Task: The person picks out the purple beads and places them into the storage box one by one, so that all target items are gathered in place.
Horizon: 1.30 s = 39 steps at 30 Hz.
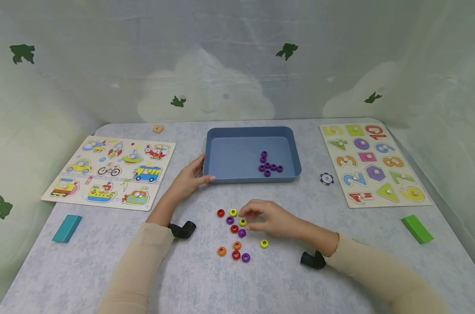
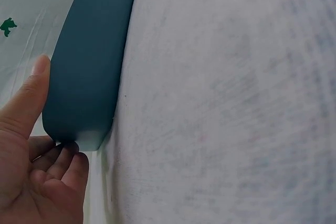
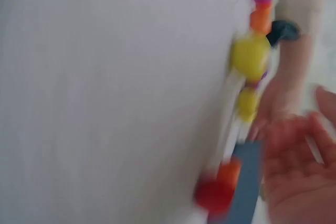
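A blue-grey tray (image 1: 237,157) holds several purple beads (image 1: 267,165) at its right front. My left hand (image 1: 188,176) grips the tray's front left corner, thumb along the front wall and fingers round the left side; the left wrist view shows the thumb (image 2: 34,90) against the tray wall (image 2: 89,66). My right hand (image 1: 273,218) reaches over the loose beads, its thumb and fingers apart. A yellow bead (image 1: 242,222) lies between its fingertips and a purple bead (image 1: 242,233) just in front of the thumb. In the right wrist view the hand (image 3: 299,171) is blurred.
Red (image 1: 235,255), orange (image 1: 222,251), yellow and purple beads lie scattered in front of the tray. A vehicle puzzle board (image 1: 116,203) is at left, a number puzzle board (image 1: 341,174) at right. Also there: poker chip (image 1: 326,179), teal block (image 1: 66,228), green block (image 1: 417,229), wooden tile (image 1: 157,129).
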Motion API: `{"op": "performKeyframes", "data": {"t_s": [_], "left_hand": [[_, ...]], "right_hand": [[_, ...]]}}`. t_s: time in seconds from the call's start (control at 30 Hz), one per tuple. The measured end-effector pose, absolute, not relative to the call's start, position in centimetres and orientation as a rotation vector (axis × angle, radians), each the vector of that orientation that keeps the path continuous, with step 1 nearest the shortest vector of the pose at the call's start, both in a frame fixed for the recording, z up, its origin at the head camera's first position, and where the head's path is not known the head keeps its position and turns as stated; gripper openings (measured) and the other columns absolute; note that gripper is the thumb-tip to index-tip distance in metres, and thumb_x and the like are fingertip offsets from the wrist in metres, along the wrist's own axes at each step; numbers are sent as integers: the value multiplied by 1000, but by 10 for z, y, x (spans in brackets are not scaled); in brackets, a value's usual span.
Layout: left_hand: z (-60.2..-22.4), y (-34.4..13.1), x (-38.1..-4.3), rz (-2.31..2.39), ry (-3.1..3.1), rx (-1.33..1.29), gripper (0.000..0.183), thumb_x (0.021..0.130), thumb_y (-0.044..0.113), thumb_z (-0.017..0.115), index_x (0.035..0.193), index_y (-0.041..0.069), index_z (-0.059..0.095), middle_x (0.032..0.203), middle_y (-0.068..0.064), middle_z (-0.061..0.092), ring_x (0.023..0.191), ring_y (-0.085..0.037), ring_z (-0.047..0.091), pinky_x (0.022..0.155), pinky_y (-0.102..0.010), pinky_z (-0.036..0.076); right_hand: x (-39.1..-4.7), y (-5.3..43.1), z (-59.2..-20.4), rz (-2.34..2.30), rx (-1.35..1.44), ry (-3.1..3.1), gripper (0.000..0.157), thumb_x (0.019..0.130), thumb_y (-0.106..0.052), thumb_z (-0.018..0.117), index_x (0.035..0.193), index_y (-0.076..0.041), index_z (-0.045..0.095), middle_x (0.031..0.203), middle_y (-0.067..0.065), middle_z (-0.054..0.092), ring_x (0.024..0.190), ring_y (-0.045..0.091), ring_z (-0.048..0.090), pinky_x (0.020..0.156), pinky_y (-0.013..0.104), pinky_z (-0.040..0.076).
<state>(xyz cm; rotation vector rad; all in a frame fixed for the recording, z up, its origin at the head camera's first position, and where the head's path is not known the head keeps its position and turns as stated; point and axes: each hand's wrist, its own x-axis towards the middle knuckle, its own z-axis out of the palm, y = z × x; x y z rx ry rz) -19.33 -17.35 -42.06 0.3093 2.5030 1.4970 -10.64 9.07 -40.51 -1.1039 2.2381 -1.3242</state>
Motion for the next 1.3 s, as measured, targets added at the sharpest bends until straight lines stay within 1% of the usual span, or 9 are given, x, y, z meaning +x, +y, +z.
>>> {"op": "performKeyframes", "data": {"t_s": [0.2,0.33,0.47,0.57,0.67,0.83,0.97,1.1,1.3], "left_hand": [[-421,-174,-193,1497,2503,312,85,68,36,64,134,16,13,136,-1,12,120,-12,19,97,-23,23],[-421,-174,-193,1500,2507,314,85,68,36,64,134,16,13,136,-1,12,120,-11,19,96,-22,23],[-421,-174,-192,1493,2509,310,86,67,37,64,133,17,13,136,-1,12,120,-11,18,96,-22,23],[-421,-174,-192,1498,2504,303,86,67,37,64,133,17,13,136,-1,12,120,-10,18,96,-22,22],[-421,-174,-191,1522,2487,328,86,68,35,64,134,16,12,137,-2,11,121,-11,16,97,-22,21],[-420,-174,-191,1550,2469,359,85,69,31,64,134,12,11,137,-3,11,121,-11,15,98,-23,20],[-418,-174,-191,1553,2465,354,85,70,29,64,134,12,11,137,-4,11,121,-12,15,98,-24,20],[-415,-172,-191,1561,2450,331,83,71,26,64,133,12,12,136,-4,11,121,-12,15,98,-24,20],[-419,-173,-193,1545,2458,354,85,69,31,64,133,13,11,137,-5,10,121,-13,15,98,-24,20]], "right_hand": [[-94,82,-420,-1163,-1160,2229,20,75,-16,61,95,-16,60,94,-11,55,83,4,49,73,15,44],[-93,79,-423,-1081,-1214,2282,17,76,-18,59,93,-18,61,92,-13,54,80,-1,48,69,11,43],[-98,81,-417,-1139,-1181,2305,17,76,-17,60,92,-16,61,89,-12,55,78,-1,48,67,13,44],[-113,86,-405,-1262,-1113,2338,18,75,-13,61,93,-12,60,88,-9,56,78,3,50,68,18,45],[-140,95,-396,-1371,-1026,2417,20,74,-10,61,94,-8,59,86,-6,57,77,6,52,69,21,46],[-190,117,-394,-1390,-777,2628,19,76,-12,59,95,-8,58,88,-1,57,78,10,53,67,22,47],[-218,127,-400,-1288,-560,2726,20,78,-13,57,97,-10,56,92,0,56,82,12,52,69,25,46],[-230,127,-407,-1139,-485,2744,19,79,-12,55,98,-10,56,92,1,55,83,14,51,68,27,45],[-232,124,-410,-1060,-448,2725,22,80,-15,54,101,-10,54,94,2,54,86,14,50,70,28,44]]}}
